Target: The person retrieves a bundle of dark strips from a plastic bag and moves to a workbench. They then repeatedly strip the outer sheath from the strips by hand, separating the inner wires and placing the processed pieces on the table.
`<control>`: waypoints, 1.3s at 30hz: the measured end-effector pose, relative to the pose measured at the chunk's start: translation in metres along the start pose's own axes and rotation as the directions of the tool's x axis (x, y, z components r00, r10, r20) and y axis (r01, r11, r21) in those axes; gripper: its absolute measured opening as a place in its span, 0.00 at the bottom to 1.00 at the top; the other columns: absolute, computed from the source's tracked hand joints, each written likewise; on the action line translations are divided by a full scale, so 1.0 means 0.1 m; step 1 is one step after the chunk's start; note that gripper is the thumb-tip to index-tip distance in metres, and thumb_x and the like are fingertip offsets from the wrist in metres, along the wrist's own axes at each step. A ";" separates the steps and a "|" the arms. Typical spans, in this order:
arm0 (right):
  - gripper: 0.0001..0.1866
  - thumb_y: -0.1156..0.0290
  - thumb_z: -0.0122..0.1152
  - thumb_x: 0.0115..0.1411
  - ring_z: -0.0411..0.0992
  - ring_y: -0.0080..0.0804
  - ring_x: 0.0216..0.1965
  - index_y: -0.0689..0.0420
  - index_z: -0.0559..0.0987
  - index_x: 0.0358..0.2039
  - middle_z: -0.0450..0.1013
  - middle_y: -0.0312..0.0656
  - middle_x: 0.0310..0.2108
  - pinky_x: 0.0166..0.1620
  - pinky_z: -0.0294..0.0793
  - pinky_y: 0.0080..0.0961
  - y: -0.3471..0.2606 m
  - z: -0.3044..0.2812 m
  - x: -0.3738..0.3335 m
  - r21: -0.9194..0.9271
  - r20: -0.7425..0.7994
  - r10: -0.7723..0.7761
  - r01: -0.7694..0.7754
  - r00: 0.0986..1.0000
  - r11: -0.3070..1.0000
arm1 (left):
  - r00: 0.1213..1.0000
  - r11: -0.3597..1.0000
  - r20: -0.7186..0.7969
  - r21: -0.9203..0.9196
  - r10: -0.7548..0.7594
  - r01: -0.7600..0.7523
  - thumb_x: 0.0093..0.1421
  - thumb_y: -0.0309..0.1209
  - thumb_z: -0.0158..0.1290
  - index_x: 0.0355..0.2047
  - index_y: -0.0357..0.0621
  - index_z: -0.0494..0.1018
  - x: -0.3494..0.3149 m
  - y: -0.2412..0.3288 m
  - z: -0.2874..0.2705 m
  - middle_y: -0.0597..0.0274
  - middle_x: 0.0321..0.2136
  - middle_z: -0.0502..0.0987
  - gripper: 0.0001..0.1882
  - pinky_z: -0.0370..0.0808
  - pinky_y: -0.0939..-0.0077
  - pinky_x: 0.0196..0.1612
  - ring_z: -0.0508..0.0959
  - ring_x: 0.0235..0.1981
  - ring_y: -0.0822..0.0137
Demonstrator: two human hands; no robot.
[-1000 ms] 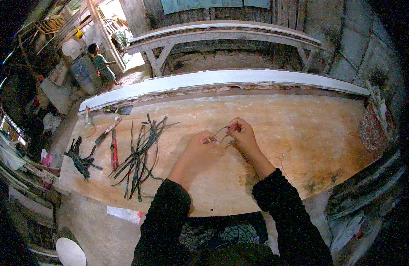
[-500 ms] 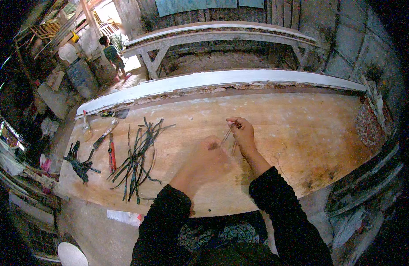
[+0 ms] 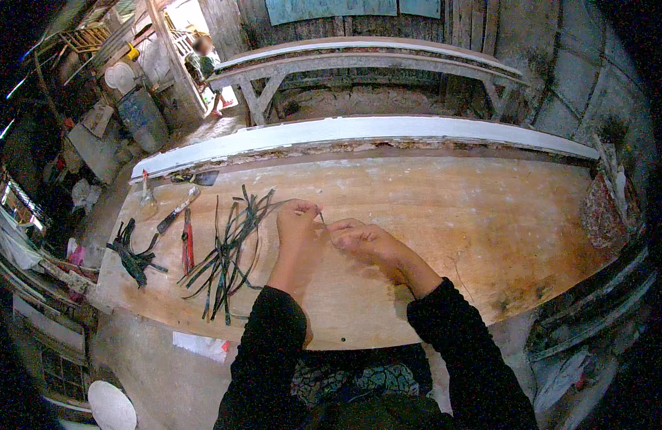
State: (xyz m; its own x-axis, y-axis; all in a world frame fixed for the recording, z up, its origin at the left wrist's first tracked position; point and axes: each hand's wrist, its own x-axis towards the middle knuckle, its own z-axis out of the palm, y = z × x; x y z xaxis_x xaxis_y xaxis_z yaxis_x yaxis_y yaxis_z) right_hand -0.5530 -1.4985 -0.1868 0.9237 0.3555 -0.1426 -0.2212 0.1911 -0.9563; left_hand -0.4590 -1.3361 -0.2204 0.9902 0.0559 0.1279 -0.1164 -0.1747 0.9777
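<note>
A thin dark strip [image 3: 321, 217] spans the small gap between my hands above the middle of the wooden table. Its upper end is pinched in the fingertips of my left hand [image 3: 296, 219]. My right hand [image 3: 364, 242] is closed around the lower part, fingers curled, so most of the strip there is hidden. Left of my left hand lies a loose, crossed pile of long dark green-black strips [image 3: 223, 261]. A red cutter-like tool [image 3: 187, 244] is beside that pile. Farther left sits a shorter tied-looking clump of dark strips [image 3: 134, 254].
A long white-topped board [image 3: 345, 131] runs along the table's far edge. Brush-like and scraper-like tools [image 3: 174, 212] lie at the left. A speckled bag [image 3: 605, 215] stands at the right end. Behind is a wooden bench [image 3: 388, 62]; a person [image 3: 207, 64] is by the doorway.
Both hands have shifted left, and my right hand has come down beside the left one. The strip now stretches between them. The person has moved toward the doorway.
</note>
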 end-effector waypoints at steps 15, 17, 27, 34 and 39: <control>0.05 0.73 0.58 0.45 0.63 0.21 0.19 0.55 0.71 0.23 0.67 0.32 0.19 0.22 0.63 0.18 0.31 -0.52 0.33 -0.329 -0.433 -0.406 0.279 0.805 0.902 | 0.837 0.993 0.541 -0.029 -0.084 0.118 0.49 0.25 0.53 0.23 0.40 0.69 -0.22 0.04 0.16 0.65 0.21 0.72 0.03 0.69 0.80 0.26 0.72 0.24 0.73; 0.05 0.75 0.57 0.45 0.63 0.22 0.20 0.56 0.71 0.23 0.67 0.34 0.19 0.23 0.64 0.19 0.38 -0.63 0.38 -0.560 -0.477 -0.512 0.202 0.714 0.803 | 0.741 0.954 0.660 -0.126 -0.123 0.271 0.50 0.27 0.53 0.24 0.41 0.69 -0.40 0.20 0.16 0.66 0.21 0.72 0.05 0.68 0.81 0.27 0.71 0.22 0.75; 0.05 0.74 0.55 0.49 0.61 0.21 0.26 0.57 0.76 0.28 0.62 0.33 0.21 0.28 0.61 0.17 0.37 -0.62 0.39 -0.647 -0.497 -0.595 0.187 0.632 0.739 | 0.627 0.868 0.779 -0.311 -0.001 0.388 0.49 0.29 0.53 0.23 0.44 0.67 -0.71 0.43 0.24 0.72 0.18 0.69 0.06 0.65 0.86 0.22 0.68 0.20 0.80; 0.08 0.70 0.61 0.44 0.64 0.27 0.27 0.59 0.74 0.23 0.63 0.39 0.29 0.27 0.68 0.24 0.35 -0.78 0.42 -0.626 -0.579 -0.592 0.159 0.561 0.763 | 0.954 0.954 0.257 0.211 0.156 -0.213 0.47 0.29 0.55 0.22 0.42 0.71 -0.20 -0.07 0.17 0.69 0.19 0.71 0.05 0.65 0.86 0.23 0.68 0.21 0.79; 0.05 0.72 0.60 0.46 0.64 0.21 0.29 0.57 0.74 0.22 0.65 0.34 0.35 0.32 0.66 0.20 0.12 -0.47 0.19 -0.198 -0.361 -0.186 0.120 0.914 0.973 | 0.971 0.925 0.053 0.296 0.233 -0.238 0.45 0.30 0.54 0.21 0.40 0.72 -0.01 -0.07 -0.01 0.67 0.14 0.67 0.06 0.65 0.78 0.21 0.67 0.17 0.75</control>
State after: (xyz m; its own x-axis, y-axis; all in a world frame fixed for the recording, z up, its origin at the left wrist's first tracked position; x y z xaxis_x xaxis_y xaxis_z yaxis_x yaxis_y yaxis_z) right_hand -0.5231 -1.5325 -0.2126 0.9982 -0.0413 -0.0446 -0.0426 0.0473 -0.9980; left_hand -0.4597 -1.3338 -0.2270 0.9386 -0.0385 0.3427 -0.3203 -0.4661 0.8247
